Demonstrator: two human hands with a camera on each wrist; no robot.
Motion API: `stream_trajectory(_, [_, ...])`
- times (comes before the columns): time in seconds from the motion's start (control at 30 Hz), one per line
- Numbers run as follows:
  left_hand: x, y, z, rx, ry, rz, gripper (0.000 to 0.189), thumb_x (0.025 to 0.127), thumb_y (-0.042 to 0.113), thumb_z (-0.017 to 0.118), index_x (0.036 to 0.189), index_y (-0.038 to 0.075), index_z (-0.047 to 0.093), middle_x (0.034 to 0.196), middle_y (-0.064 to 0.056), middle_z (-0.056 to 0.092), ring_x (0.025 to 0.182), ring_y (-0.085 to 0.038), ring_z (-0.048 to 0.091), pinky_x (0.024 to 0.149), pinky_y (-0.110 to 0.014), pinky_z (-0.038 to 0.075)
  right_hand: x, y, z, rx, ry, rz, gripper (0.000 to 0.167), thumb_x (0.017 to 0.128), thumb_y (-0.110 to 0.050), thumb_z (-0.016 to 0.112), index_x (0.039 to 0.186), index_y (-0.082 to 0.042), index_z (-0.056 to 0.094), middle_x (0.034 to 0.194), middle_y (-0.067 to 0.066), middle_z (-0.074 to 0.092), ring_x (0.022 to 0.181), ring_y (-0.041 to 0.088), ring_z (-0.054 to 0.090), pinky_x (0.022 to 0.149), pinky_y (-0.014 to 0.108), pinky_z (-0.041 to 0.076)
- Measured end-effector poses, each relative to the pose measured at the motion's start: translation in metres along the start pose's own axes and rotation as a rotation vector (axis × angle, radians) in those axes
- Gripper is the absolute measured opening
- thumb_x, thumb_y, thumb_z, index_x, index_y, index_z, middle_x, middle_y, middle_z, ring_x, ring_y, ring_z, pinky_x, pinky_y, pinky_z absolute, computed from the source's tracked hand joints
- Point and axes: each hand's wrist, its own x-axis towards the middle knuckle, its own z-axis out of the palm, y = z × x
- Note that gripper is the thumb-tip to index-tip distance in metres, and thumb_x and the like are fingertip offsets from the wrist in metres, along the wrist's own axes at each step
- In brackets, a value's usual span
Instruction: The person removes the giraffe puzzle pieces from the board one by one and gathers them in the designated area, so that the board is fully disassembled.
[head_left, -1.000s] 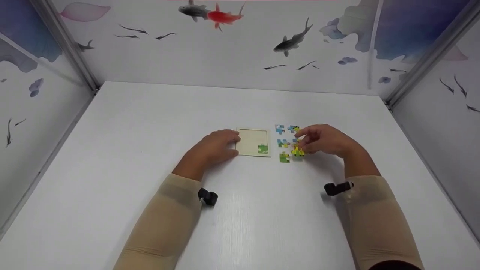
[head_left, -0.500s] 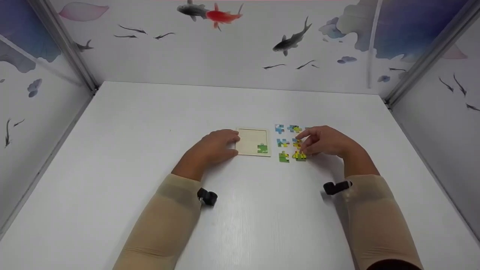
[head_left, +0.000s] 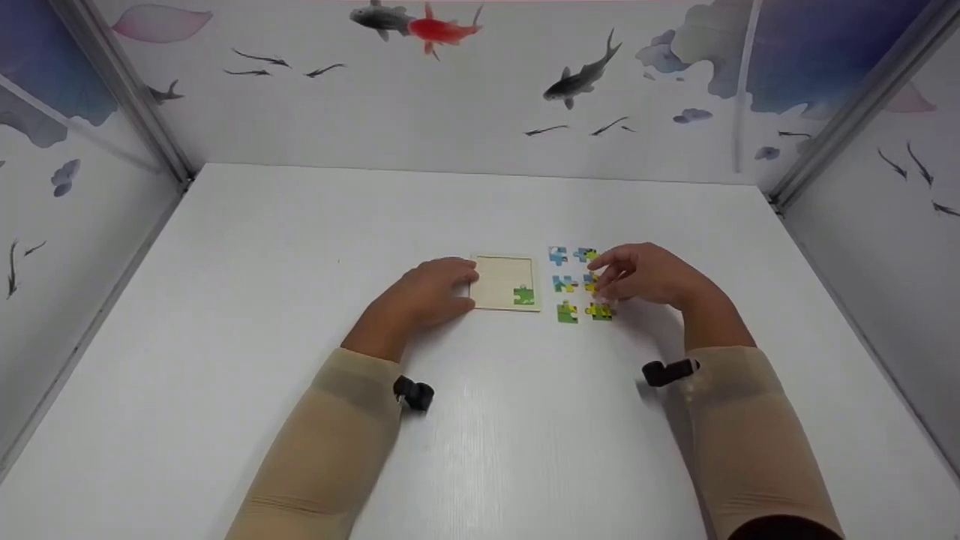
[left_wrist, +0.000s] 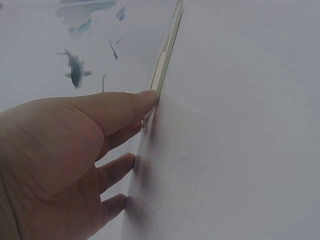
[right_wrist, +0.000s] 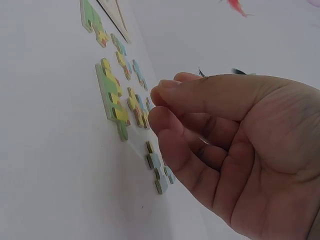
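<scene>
My left hand (head_left: 431,294) holds the left edge of a shallow square wooden puzzle tray (head_left: 495,281); in the left wrist view its thumb (left_wrist: 132,106) presses on the tray's side. A green puzzle piece (head_left: 523,295) lies in the tray's near right corner. To the right of the tray, my right hand (head_left: 649,276) hovers over loose puzzle pieces, fingers loosely bent, with nothing visible between them. A yellow-and-green puzzle piece (head_left: 601,312) lies flat just below its thumb; the right wrist view shows that piece apart from the fingers. The hand partly hides pieces behind it.
Several blue, yellow and green puzzle pieces, among them a blue one (head_left: 557,256) and a green-and-yellow one (head_left: 567,313), lie in rough rows on the white table (head_left: 480,435). Walls printed with fish surround the table's back and sides.
One second ago the right fingers held the yellow-and-green piece tilted above the table. It now lies flat, let go, and the hand has risen slightly. The left hand stays on the tray.
</scene>
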Motion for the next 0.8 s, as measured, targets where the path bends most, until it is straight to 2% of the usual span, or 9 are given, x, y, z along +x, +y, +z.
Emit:
stream_trajectory(0.3, [-0.001, -0.002, 0.001, -0.014, 0.008, -0.028, 0.056, 0.106, 0.031, 0.064, 0.159, 0.020, 0.052, 0.173, 0.005, 0.041, 0.165, -0.022, 0.030, 0.137, -0.046, 0.023, 0.008, -0.041, 0.023, -0.051, -0.047, -0.062, 0.041, 0.096, -0.020, 0.079, 0.136, -0.026, 0.073, 0.122, 0.001, 0.074, 0.115, 0.024, 0.068, 0.099, 0.040, 0.058])
stream_trajectory(0.5, [0.001, -0.001, 0.002, -0.014, 0.012, -0.041, 0.056, 0.105, 0.031, 0.065, 0.159, 0.021, 0.053, 0.172, 0.006, 0.042, 0.165, -0.022, 0.031, 0.136, -0.047, 0.025, 0.017, -0.069, 0.042, -0.059, -0.081, -0.113, 0.041, 0.096, -0.020, 0.080, 0.137, -0.026, 0.073, 0.123, -0.001, 0.075, 0.117, 0.022, 0.069, 0.099, 0.041, 0.059])
stream_trajectory(0.67, [0.003, 0.001, 0.003, -0.008, 0.019, -0.046, 0.055, 0.105, 0.031, 0.066, 0.158, 0.021, 0.054, 0.171, 0.006, 0.043, 0.164, -0.022, 0.032, 0.135, -0.048, 0.027, 0.023, -0.078, 0.051, -0.047, -0.082, -0.150, 0.041, 0.096, -0.021, 0.080, 0.136, -0.025, 0.074, 0.121, -0.002, 0.075, 0.116, 0.021, 0.070, 0.099, 0.041, 0.057])
stream_trajectory(0.8, [0.004, 0.001, 0.004, 0.004, 0.020, -0.041, 0.055, 0.105, 0.032, 0.065, 0.158, 0.021, 0.054, 0.171, 0.006, 0.043, 0.164, -0.021, 0.032, 0.135, -0.048, 0.027, 0.025, -0.076, 0.055, -0.040, -0.066, -0.143, 0.038, 0.097, -0.020, 0.079, 0.134, -0.023, 0.075, 0.122, -0.001, 0.075, 0.118, 0.021, 0.070, 0.102, 0.042, 0.059])
